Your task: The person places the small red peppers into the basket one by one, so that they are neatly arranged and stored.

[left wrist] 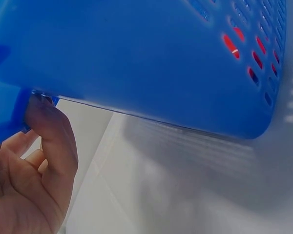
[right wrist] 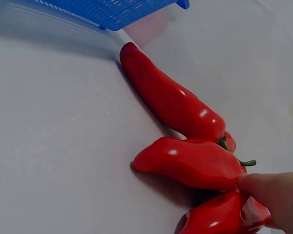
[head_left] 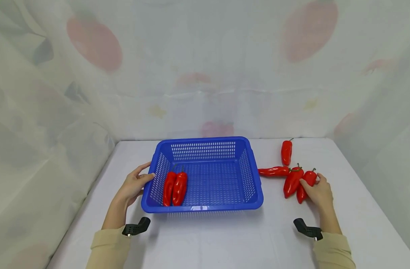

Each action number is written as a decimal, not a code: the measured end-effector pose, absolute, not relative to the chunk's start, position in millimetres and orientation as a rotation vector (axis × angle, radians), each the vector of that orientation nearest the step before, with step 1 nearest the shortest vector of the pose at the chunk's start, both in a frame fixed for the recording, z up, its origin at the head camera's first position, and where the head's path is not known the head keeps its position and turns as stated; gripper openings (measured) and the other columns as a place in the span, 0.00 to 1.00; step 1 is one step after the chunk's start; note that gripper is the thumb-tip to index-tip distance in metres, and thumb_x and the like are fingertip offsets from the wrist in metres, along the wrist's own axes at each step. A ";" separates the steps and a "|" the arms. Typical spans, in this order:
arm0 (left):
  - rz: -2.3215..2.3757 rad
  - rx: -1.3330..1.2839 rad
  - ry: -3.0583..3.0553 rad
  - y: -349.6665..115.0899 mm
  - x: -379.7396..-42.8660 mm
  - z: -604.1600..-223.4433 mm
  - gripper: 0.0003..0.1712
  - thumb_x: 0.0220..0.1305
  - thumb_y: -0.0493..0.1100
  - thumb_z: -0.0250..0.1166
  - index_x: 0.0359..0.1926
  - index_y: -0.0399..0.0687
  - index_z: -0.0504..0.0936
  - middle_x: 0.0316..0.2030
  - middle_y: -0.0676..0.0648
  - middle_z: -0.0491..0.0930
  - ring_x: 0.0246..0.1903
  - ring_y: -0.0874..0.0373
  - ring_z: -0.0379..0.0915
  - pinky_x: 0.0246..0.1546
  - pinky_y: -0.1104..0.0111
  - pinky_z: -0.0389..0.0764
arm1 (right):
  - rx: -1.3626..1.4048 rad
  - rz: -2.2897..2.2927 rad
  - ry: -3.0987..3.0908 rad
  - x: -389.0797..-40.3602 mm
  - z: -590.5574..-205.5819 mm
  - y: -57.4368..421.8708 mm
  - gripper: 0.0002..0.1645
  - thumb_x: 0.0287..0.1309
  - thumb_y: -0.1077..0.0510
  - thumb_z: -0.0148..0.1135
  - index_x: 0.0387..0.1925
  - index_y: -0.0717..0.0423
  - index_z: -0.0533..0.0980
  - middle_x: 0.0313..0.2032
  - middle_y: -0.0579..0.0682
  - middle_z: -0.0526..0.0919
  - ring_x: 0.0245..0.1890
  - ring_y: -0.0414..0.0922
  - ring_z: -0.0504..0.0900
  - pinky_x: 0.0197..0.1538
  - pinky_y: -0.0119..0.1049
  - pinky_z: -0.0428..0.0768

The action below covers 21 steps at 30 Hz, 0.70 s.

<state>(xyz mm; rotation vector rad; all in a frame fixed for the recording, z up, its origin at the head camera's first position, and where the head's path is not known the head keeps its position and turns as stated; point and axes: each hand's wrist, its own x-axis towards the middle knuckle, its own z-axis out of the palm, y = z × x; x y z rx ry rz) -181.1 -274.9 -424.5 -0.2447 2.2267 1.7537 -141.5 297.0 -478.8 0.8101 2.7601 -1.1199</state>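
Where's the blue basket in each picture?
Head: the basket sits just below centre.
Left wrist: the basket fills most of the upper half.
Right wrist: part of the basket shows at the top edge, left of centre.
Shared landmark: the white table.

Blue basket [head_left: 201, 208], red peppers [head_left: 180, 188], green stems [right wrist: 247, 163], white table [head_left: 225, 239], pale fruit-print cloth [head_left: 191, 45], beige sleeves [head_left: 109, 246]

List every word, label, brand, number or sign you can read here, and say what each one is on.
None: no readable text shows in any view.
Blue basket and red peppers: no lettering visible.
Backdrop: faded printed shapes, no words.
Black wrist pieces: too small to tell whether they carry markings.
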 end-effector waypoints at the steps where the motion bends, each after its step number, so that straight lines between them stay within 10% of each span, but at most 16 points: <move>1: 1.752 -0.248 2.230 -275.7 -181.9 -426.4 0.39 0.62 0.48 0.60 0.70 0.56 0.52 0.45 0.38 0.77 0.35 0.51 0.81 0.36 0.55 0.82 | 0.803 -1.116 2.759 -141.4 -478.5 297.6 0.50 0.61 0.43 0.49 0.67 0.73 0.41 0.56 0.75 0.59 0.55 0.68 0.61 0.52 0.60 0.72; 21: 1.752 -0.249 2.250 -274.8 -181.1 -427.4 0.39 0.62 0.49 0.60 0.70 0.57 0.53 0.45 0.37 0.77 0.35 0.50 0.81 0.36 0.55 0.82 | 0.874 -1.238 2.649 -139.0 -475.8 303.3 0.48 0.61 0.42 0.46 0.68 0.68 0.41 0.61 0.75 0.56 0.58 0.69 0.61 0.54 0.58 0.71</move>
